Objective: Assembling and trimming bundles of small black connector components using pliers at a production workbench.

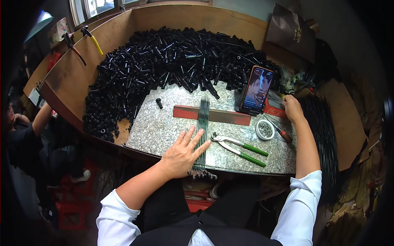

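Note:
Fingers spread, my left hand [184, 152] rests flat over a row of thin dark metal rods [204, 110]. The rods lie side by side across a worn red and black bar [225, 117], and their near ends, with small dark knobs, stick out past the table's front edge. My right hand [292, 108] is at the right, next to a red box [274, 110] and a large bundle of thin black rods [318, 123]. Its fingers are curled together; what they hold, if anything, is hidden. Green-handled pincers [240, 148] lie just right of my left hand.
A white tub of small metal parts [265, 129] and a screwdriver [284, 134] sit at the right. Behind them a phone [257, 90] stands propped up. Black tubular parts [176, 57] are heaped along the wooden rim [176, 12]. Another person [24, 143] is at far left.

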The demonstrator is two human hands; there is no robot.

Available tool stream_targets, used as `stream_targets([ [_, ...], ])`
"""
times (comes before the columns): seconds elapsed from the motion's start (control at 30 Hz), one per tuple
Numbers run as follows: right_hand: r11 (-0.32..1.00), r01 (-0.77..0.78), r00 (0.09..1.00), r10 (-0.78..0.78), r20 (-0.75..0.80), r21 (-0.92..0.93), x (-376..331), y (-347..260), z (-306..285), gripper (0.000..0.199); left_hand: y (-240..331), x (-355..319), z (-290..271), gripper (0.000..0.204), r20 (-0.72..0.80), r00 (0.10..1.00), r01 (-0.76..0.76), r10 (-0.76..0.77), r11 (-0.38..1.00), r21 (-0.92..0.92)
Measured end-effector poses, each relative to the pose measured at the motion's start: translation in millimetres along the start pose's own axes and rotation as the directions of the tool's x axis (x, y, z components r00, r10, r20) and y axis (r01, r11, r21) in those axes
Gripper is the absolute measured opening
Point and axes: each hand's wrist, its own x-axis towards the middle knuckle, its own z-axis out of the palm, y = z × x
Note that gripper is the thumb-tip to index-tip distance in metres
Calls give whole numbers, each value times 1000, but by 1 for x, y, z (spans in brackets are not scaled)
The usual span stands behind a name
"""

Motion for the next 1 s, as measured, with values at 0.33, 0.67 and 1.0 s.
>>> stream_targets([
  [0.33, 1000, -7, 1000, 8, -30, 19, -3, 2, 2, 12, 4, 3, -7, 90, 107, 994, 36, -19, 987, -159],
  [0.67, 857, 266, 892, -46, -450, 440, -13, -138, -35, 9, 1, 0, -7, 95, 112, 994, 32, -13, 984, -175],
  [1.0, 875, 454, 891, -451, -59, 165, -12, -195, 34, 24, 6, 6, -9, 94, 89, 996, 35, -17, 978, -206],
])
